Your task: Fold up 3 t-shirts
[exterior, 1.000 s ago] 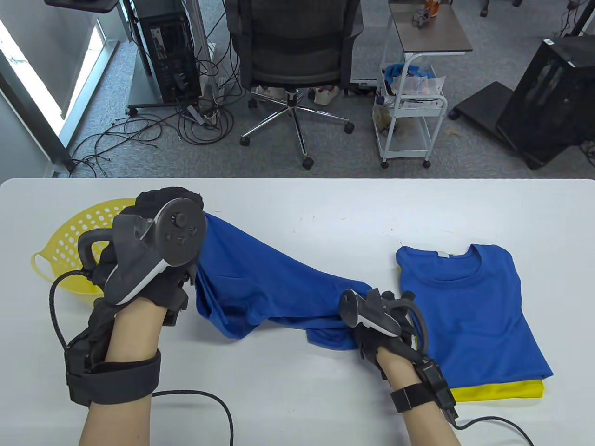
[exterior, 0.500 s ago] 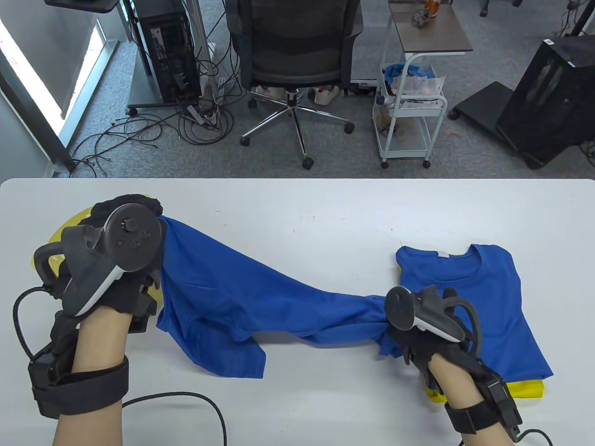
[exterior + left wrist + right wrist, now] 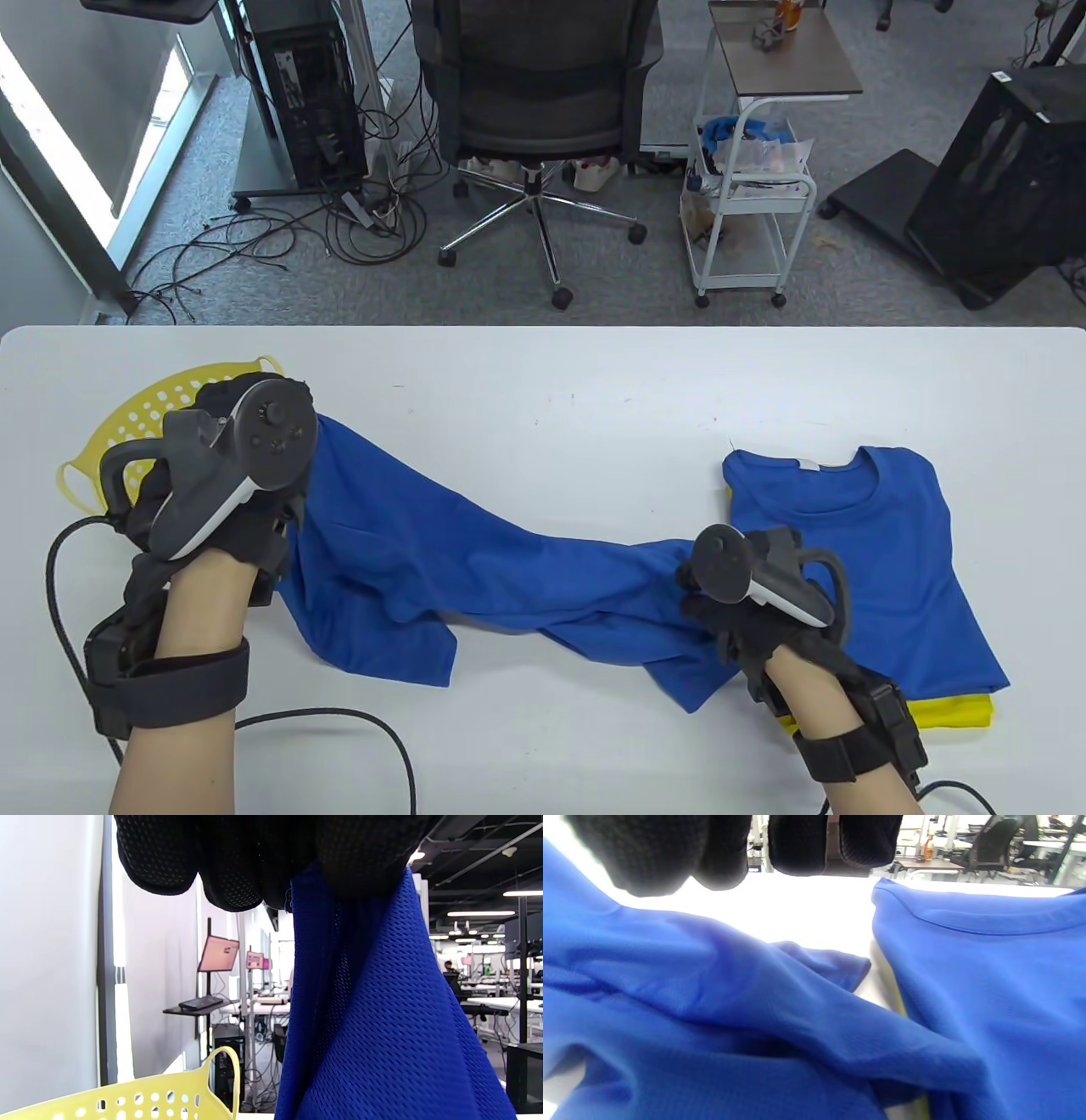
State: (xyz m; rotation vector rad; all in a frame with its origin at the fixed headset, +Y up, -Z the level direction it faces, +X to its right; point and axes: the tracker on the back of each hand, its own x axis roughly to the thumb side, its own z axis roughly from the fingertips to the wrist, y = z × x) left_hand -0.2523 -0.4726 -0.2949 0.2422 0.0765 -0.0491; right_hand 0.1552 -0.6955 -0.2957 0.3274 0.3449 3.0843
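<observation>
Royal-blue mesh t-shirt (image 3: pixel 475 560); folded blue t-shirt (image 3: pixel 865 569) over a yellow one (image 3: pixel 950 713); perforated yellow basket (image 3: pixel 161 407) (white table (image 3: pixel 594 382)).

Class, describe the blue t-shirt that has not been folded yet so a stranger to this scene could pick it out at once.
Start at the white table. The unfolded blue t-shirt stretches across its middle, between the left hand by the yellow basket and the right hand. Unlike the folded blue t-shirt lying flat on a yellow t-shirt at the right, it is rumpled and held at both ends.
</observation>
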